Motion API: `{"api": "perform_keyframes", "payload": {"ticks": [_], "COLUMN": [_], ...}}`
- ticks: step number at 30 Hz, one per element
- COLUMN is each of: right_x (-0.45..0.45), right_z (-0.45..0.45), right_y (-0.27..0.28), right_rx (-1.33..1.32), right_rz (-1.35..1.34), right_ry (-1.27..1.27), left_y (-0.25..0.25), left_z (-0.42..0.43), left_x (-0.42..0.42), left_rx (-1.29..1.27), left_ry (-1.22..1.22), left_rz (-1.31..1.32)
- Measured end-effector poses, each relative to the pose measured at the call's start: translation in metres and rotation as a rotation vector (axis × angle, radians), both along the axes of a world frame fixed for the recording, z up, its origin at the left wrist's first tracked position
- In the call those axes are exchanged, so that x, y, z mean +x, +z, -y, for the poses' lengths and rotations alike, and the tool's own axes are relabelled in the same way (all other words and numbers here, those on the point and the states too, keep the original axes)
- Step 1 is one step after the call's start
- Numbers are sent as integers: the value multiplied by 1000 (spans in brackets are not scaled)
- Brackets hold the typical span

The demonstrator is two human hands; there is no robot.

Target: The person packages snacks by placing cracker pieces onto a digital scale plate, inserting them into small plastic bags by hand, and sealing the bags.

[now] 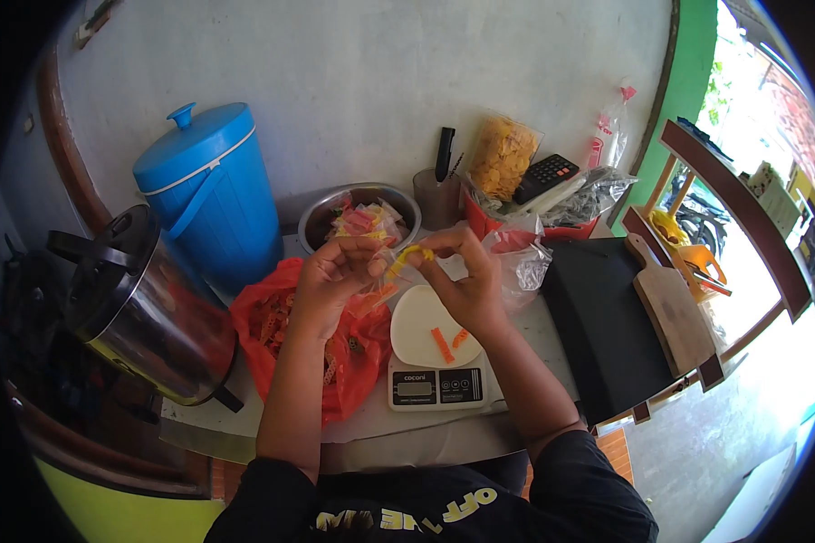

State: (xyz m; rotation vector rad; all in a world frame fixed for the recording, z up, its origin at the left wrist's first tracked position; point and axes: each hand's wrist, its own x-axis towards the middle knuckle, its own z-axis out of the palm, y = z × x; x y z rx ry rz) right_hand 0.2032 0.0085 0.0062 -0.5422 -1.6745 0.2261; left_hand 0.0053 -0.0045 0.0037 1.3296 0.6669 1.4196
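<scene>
My left hand (342, 276) is closed, pinching the top of a small clear plastic bag (371, 300) with orange pieces in it. Just right of it, my right hand (466, 276) pinches a thin yellow band (402, 261) near the bag's mouth; its exact kind is unclear. Below them is a white kitchen scale (426, 308), with orange ridged snack pieces (442, 346) on its plate. An open red plastic bag (358, 385) full of similar pieces lies left of the scale, partly behind my left forearm. A steel bowl (312, 226) beyond my hands holds several small filled packets (371, 217).
At left stand a steel container (158, 317) and a blue drink cooler (213, 190). Behind right, a red basket (570, 226) carries a snack bag (505, 156) and a calculator (546, 177). A black box (598, 308) and wooden cutting board (670, 312) are at right.
</scene>
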Motion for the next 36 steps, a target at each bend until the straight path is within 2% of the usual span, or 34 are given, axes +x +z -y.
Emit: {"api": "perform_keyframes", "payload": {"ticks": [3,5,8,12,15,18,21,23,27,33,36], "right_x": [1,2,7,16,21,22,24,28,30,21,22], "right_z": [1,0,0,1,7,0,-1,-7,-9,9,12], "right_y": [5,4,5,15,23,16,15,12,14,21,21], "right_rx": [-3,-66,-91,18,-192,-315,-348,-258,-128,-443,-403], "right_rz": [48,49,135,235,204,181,188,232,278,183,259], "right_ry": [133,142,134,135,306,344,355,350,302,234,176], "left_y": [5,8,-1,-1,0,0,2,-2,5,1,3], "left_z": [5,8,1,0,1,2,3,0,6,2,3], "left_x": [4,4,3,4,-2,1,6,2,8,10,9], "left_rx": [-51,-122,-73,-93,-88,-57,-73,-74,-101,35,28], "left_ry": [-46,-111,-105,30,29,10,0,-40,40,120,106], "left_rz": [3,22,29,70,67,57,35,23,38,58,64]}}
